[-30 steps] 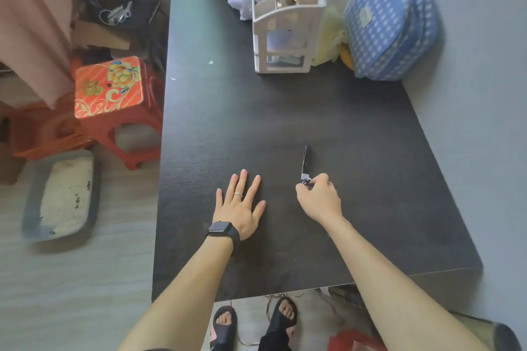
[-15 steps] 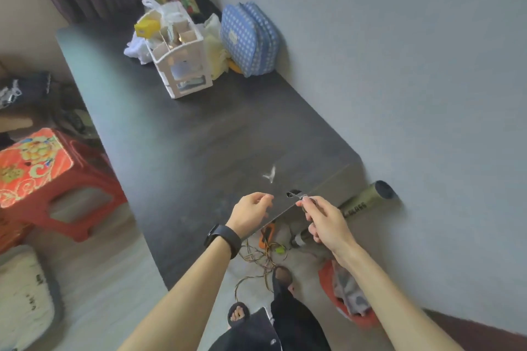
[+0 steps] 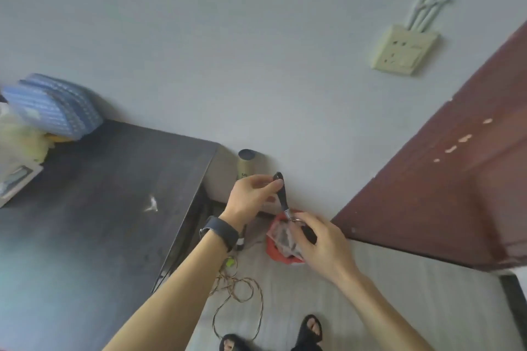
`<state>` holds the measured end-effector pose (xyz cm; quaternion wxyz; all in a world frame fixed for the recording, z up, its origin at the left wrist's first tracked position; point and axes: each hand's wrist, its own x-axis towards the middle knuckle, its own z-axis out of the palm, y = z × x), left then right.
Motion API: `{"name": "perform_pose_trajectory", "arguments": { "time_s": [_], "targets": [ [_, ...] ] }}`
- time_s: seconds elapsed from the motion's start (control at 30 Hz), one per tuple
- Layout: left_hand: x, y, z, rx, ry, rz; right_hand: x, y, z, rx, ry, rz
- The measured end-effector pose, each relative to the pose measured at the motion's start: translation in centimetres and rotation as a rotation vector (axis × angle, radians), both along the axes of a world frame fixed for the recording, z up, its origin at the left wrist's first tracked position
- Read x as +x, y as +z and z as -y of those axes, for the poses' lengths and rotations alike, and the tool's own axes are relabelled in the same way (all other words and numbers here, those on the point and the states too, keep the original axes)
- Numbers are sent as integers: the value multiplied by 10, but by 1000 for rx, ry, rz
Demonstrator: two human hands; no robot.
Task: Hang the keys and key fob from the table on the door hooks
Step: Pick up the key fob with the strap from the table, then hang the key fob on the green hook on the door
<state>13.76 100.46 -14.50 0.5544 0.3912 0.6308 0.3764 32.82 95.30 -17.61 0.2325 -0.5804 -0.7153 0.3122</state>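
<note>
A black key fob strap (image 3: 281,194) with a metal ring at its lower end hangs in the air between my hands, past the table's right end. My left hand (image 3: 251,196) pinches the strap's upper end. My right hand (image 3: 319,239) holds the ring end and a dark piece under its fingers. The dark table (image 3: 94,208) lies to the left. The reddish-brown door (image 3: 445,185) stands at the right; no hooks show on the part in view.
A blue dotted bag (image 3: 54,107) and a white organizer (image 3: 14,179) sit at the table's far left. On the floor are a red container (image 3: 281,248), a green tube (image 3: 246,164) against the wall and loose cord (image 3: 236,293). A wall socket (image 3: 405,50) is upper right.
The fob has left the table and now hangs between both hands. My view has swung right, from the table top to the wall and door.
</note>
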Motion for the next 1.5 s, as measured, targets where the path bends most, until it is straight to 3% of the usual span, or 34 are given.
{"name": "perform_pose_trajectory", "arguments": {
  "time_s": [0.37, 0.47, 0.6, 0.8, 1.3, 1.5],
  "targets": [
    [265, 93, -22, 335, -541, -117, 239, 53, 26, -66, -330, -326],
    [342, 116, -18, 445, -660, -179, 306, 87, 27, 34, -409, -458],
    [427, 150, -22, 548, -735, -206, 385, 124, 25, 167, -482, -477],
    [520, 191, -45, 637, -781, -268, 473, 167, 15, 291, -561, -440],
    [675, 265, -129, 849, -853, -173, 631, 235, -65, 444, -690, -403],
    [733, 303, -152, 938, -734, -240, 678, 264, -104, 642, -741, -70]
  ]
}}
